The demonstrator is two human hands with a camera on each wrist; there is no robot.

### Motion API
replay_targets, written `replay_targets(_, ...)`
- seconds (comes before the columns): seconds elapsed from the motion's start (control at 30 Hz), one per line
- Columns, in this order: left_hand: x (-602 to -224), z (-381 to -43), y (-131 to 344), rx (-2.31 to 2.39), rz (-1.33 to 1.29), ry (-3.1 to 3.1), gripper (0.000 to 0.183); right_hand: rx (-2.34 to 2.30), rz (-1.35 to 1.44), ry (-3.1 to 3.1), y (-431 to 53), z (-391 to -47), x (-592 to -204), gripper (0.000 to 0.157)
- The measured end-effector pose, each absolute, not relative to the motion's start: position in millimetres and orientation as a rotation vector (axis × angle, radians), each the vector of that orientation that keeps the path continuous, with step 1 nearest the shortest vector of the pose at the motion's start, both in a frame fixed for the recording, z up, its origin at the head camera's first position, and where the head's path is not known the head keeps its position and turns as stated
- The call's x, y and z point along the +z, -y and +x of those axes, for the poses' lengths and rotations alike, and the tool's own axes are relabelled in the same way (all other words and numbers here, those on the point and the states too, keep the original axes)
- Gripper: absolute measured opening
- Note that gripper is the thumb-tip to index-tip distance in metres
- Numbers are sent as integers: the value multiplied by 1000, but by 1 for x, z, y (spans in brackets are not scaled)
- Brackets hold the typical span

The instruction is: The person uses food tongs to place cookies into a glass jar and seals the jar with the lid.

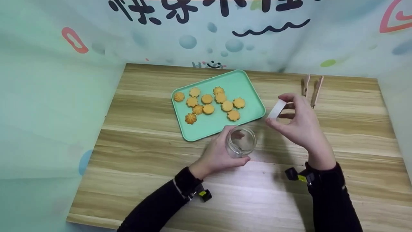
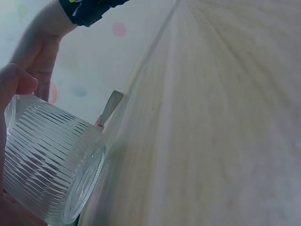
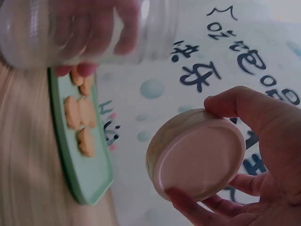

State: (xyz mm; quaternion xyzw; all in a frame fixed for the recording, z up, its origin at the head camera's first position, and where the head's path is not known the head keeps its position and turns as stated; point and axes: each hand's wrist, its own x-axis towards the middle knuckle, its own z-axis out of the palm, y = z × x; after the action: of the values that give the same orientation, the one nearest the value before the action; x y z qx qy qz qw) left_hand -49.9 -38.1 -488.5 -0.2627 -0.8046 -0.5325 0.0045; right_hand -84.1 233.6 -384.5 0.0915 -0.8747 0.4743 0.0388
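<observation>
My left hand grips a clear glass jar by its side, just in front of the tray. The jar's mouth faces up without a lid, and ribbed walls show on the jar in the left wrist view. Off to the right, my right hand holds a round, pale lid by its rim, tilted on edge above the table. In the right wrist view the lid sits between thumb and fingers, apart from the jar.
A green tray lies behind the jar, bearing several cookies, some flower-shaped. Pink-handled tongs lie at the back right, beyond my right hand. A printed cloth hangs along the table's back edge.
</observation>
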Motion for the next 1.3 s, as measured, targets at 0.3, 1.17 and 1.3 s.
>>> replay_targets(0.3,-493,-55,40,-1884,-863,2461,92,1369,28,2721,-250,-112,-424,68)
replay_targets(1.17,-494,-58,43,-1957,-845,2479,94,1183,-70,2999,-275,-121,-444,101)
replay_targets(1.3,-497,-61,43,-2031,-905,2427,91,1174,-169,2918,-288,-122,-441,98)
